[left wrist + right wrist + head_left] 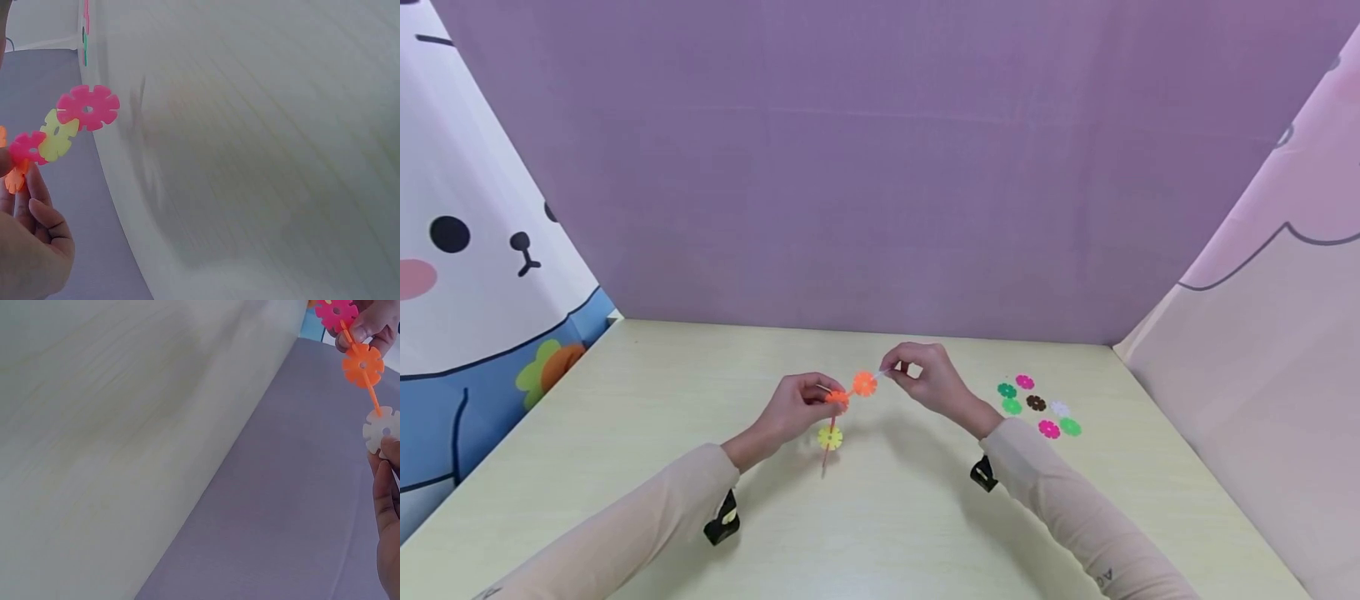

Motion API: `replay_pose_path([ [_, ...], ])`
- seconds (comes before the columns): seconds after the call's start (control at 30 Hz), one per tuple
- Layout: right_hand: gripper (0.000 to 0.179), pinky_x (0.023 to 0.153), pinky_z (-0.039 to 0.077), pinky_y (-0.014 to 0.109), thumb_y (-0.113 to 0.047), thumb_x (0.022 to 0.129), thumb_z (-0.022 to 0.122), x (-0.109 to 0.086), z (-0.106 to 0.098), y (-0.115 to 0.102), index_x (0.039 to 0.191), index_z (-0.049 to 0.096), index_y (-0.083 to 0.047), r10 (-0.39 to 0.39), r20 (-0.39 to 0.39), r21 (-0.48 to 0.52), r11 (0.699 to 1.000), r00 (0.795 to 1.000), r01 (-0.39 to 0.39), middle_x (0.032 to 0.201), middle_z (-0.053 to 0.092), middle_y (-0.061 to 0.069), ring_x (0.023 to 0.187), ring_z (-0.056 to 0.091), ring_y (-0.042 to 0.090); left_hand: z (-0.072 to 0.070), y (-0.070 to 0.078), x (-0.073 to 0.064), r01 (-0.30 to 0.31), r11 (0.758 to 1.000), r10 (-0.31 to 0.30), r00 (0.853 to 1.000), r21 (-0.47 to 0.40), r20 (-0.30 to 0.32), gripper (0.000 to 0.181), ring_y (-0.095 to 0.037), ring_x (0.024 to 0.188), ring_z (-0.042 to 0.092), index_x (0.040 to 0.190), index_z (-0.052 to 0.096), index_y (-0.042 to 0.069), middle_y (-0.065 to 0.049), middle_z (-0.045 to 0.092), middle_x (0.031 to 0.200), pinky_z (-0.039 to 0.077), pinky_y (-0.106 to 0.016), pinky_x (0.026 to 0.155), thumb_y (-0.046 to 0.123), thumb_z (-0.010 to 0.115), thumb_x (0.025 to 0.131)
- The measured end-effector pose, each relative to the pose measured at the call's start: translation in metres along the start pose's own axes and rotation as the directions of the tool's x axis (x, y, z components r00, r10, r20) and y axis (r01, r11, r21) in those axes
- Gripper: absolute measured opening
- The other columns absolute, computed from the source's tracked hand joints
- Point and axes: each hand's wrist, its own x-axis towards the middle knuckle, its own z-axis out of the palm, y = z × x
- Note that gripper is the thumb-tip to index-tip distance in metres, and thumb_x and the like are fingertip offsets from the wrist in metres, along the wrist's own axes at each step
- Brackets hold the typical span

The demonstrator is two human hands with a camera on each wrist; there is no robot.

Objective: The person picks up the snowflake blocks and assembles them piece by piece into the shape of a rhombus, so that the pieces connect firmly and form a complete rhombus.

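A chain of slotted plastic snowflake discs stretches between both hands above the table. My left hand [790, 408] pinches the chain near a pink disc [28, 147] and an orange disc [837, 402]. Below those fingers hang a yellow disc [830, 438] and, at the loose end, another pink disc [87, 107]. Between the hands, an orange disc [865, 383] shows its flat face, with edge-on orange discs joined on either side. At the other end, my right hand [934, 379] pinches a white disc [376, 430], which touches the orange piece; its far part is hidden by the thumb.
Several loose discs lie on the table to the right, among them a brown disc [1036, 403], a dark green disc [1007, 390] and a white disc [1060, 408]. A purple cloth [880, 183] closes the table's back; printed cloths hang at both sides.
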Motion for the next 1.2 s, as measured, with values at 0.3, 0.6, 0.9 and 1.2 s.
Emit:
replay_pose_path([
  [0.3,0.016,0.062,0.052,0.022,0.010,0.075,0.066,-0.002,0.004,0.001,0.080,0.068,-0.005,0.006,-0.035,-0.007,1.000,0.999,-0.006,0.079,0.069,0.009,0.068,0.060,0.012,-0.001,0.003,0.000,-0.010,1.000,0.010,1.000,0.011,-0.024,0.022,-0.018,0.076,0.066,0.098,0.064,0.000,-0.011,0.070,0.085,0.054,-0.036,0.074,0.007,0.071,0.078],
  [0.6,0.016,0.060,0.053,0.029,0.014,0.072,0.066,-0.003,0.007,-0.003,0.078,0.067,-0.001,0.001,-0.058,0.011,1.000,0.998,0.000,0.077,0.068,0.014,0.066,0.061,0.022,-0.003,0.004,0.000,-0.008,1.000,0.008,1.000,-0.002,-0.023,0.024,-0.012,0.074,0.065,0.099,0.064,-0.001,-0.013,0.069,0.088,0.053,-0.037,0.075,0.008,0.071,0.078],
  [0.9,0.015,0.060,0.053,0.031,0.017,0.071,0.065,0.003,-0.002,-0.030,0.077,0.065,0.004,-0.028,-0.091,0.013,0.999,0.995,0.029,0.075,0.066,0.019,0.064,0.060,0.025,-0.003,0.006,0.002,0.025,1.000,-0.025,0.999,0.006,-0.041,0.021,-0.020,0.076,0.065,0.098,0.065,0.003,-0.006,0.070,0.082,0.053,-0.042,0.076,0.007,0.071,0.078],
  [1.2,0.011,0.059,0.053,0.031,0.014,0.072,0.066,0.004,-0.002,-0.033,0.078,0.066,0.004,0.039,-0.100,0.038,0.999,0.994,-0.035,0.075,0.067,0.019,0.062,0.060,0.025,-0.003,0.007,0.002,0.034,0.999,-0.035,0.999,-0.026,-0.034,0.021,-0.012,0.074,0.065,0.097,0.065,0.002,-0.006,0.070,0.083,0.052,-0.044,0.079,0.007,0.071,0.077],
])
